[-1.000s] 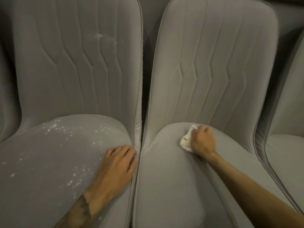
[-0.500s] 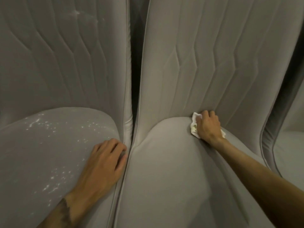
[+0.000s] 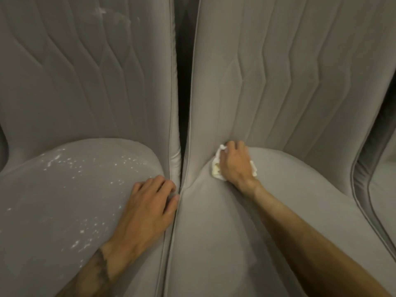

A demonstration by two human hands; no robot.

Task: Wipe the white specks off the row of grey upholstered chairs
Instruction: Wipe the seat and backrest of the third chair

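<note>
Head view: three grey upholstered chairs stand in a row. The left chair (image 3: 64, 200) and the middle chair (image 3: 214, 243) touch along their seat edges, while a narrow dark gap (image 3: 182, 82) runs up between their backrests. The right chair (image 3: 383, 189) shows only as a strip at the frame's edge, just beside the middle one. The front of the middle seat lies bare and open, crossed only by the right forearm.

The left hand (image 3: 147, 209) rests palm down on the right edge of the left chair's seat. Its fingers are lightly bent, holding nothing, and its fingertips reach the piping where the two seats meet. The right hand (image 3: 235, 166) is closed around a crumpled white cloth (image 3: 217, 168). It presses the cloth into the crease where the middle chair's seat meets its backrest, toward the left side of that crease. Cloth pokes out on both sides of the hand.

The white specks (image 3: 70, 168) are scattered over the left chair's seat, thickest near the back and again near the front by the left wrist. A faint white smear (image 3: 102, 11) marks the top of its backrest. The middle seat looks plain grey. One cloth and two hands are in view; a dark tattoo (image 3: 100, 266) shows on the left forearm.
</note>
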